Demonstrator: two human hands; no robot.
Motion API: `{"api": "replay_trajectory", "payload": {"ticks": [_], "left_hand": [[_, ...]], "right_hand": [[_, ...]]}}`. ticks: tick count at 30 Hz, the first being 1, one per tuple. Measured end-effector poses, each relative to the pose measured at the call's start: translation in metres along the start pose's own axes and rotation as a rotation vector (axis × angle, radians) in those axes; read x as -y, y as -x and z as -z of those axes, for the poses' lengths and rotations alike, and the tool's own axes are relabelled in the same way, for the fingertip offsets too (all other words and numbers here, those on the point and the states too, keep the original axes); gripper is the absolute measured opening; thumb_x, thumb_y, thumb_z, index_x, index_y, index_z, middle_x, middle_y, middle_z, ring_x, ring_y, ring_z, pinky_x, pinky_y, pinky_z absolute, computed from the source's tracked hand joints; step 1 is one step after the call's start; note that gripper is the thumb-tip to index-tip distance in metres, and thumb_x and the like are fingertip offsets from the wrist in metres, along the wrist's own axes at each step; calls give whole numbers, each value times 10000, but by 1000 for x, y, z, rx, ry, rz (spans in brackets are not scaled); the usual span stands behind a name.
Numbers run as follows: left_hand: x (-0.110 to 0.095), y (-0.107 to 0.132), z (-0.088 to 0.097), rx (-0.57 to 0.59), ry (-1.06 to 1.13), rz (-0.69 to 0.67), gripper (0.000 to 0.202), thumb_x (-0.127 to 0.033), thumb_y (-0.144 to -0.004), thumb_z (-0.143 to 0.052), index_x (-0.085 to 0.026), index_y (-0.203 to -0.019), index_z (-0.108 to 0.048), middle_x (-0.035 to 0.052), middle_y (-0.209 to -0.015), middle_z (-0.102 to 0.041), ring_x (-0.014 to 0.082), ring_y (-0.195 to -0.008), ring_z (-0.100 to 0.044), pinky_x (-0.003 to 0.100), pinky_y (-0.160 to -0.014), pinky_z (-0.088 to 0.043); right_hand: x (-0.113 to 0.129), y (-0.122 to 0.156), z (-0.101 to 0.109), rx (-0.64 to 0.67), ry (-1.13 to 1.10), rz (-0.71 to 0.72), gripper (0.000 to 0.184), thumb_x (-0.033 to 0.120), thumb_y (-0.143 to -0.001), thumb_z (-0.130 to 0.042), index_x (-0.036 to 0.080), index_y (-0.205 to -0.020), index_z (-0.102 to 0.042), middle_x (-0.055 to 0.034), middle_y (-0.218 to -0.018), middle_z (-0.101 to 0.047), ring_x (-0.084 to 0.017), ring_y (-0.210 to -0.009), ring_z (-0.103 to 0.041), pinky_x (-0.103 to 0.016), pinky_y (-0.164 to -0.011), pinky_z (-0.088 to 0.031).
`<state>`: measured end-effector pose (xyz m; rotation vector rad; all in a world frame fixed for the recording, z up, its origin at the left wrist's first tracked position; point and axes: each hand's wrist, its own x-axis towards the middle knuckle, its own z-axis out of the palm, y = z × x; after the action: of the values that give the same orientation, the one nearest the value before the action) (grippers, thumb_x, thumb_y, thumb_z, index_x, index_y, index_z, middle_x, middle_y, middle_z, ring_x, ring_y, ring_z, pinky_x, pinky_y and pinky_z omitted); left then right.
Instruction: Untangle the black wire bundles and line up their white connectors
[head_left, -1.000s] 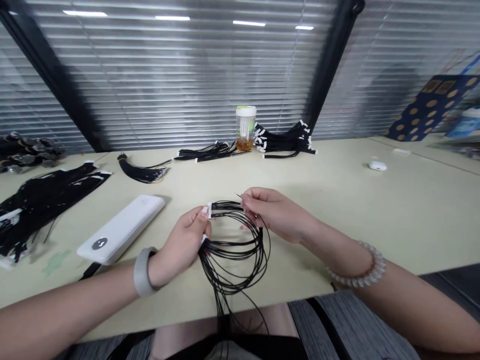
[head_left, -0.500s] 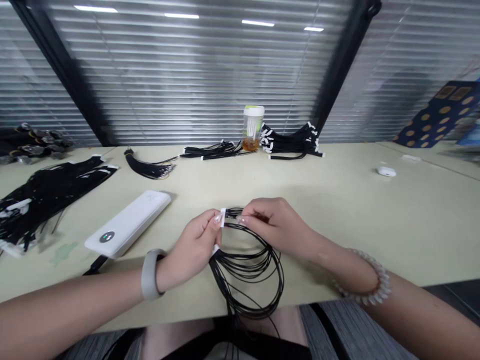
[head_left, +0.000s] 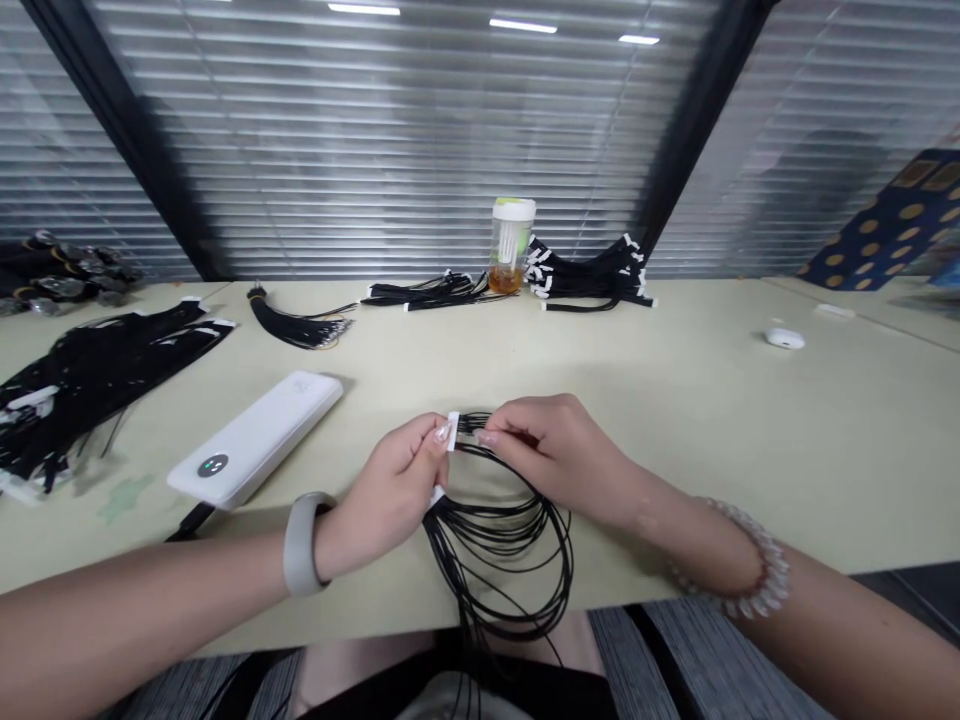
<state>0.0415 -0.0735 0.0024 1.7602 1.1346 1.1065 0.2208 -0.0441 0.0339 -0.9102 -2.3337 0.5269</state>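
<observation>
Between thumb and fingers, my left hand (head_left: 397,490) pinches a white connector (head_left: 453,431) in which several thin black wires end. Close beside it on the right, my right hand (head_left: 551,445) is closed with thumb and forefinger pressed on the black wires (head_left: 474,421) near the connector. From the hands a looped bundle of black cables (head_left: 525,600) hangs over the table's front edge toward my lap. A second white piece (head_left: 437,495) shows under my left hand, where the lower cables start. My fingers partly hide the wire ends.
Left of my hands lies a white power bank (head_left: 259,440) with a cable. Black cable bundles (head_left: 97,380) lie at far left, with more (head_left: 589,275) along the back. A lidded cup (head_left: 511,245) of amber liquid stands there. A white earbud case (head_left: 784,339) lies right.
The camera view has shifted slightly. Both hands keep nearly the same grip on the connector and the wires, with little other visible motion.
</observation>
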Motion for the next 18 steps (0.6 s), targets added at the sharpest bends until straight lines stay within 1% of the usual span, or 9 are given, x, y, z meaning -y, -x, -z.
{"api": "replay_trajectory", "payload": {"ticks": [5, 10, 18], "left_hand": [[0, 0, 0, 5, -3, -10, 367, -340, -909, -347, -175, -591, -424, -37, -520, -403, 93, -481, -364, 210, -475, -302], [-1, -1, 0, 6, -2, 9, 360, -331, -909, -348, -175, -592, -418, -41, -510, -398, 89, -469, -357, 206, -467, -300], [0, -1, -2, 13, -8, 15, 350, -332, -904, -357, -178, -594, -416, -41, -505, -402, 91, -462, -358, 211, -460, -295]], "right_hand": [[0, 0, -1, 7, 4, -30, 221, 208, -852, -461, 153, -664, -563, 44, -569, -540, -49, -521, -443, -181, -525, -308], [2, 1, -2, -17, 35, -55, 256, 236, -863, -441, 148, -657, -564, 45, -530, -508, -51, -492, -417, -191, -502, -290], [-1, 2, -7, 7, 29, -27, 246, 225, -858, -442, 157, -644, -542, 35, -563, -534, -61, -520, -441, -198, -526, -299]]}}
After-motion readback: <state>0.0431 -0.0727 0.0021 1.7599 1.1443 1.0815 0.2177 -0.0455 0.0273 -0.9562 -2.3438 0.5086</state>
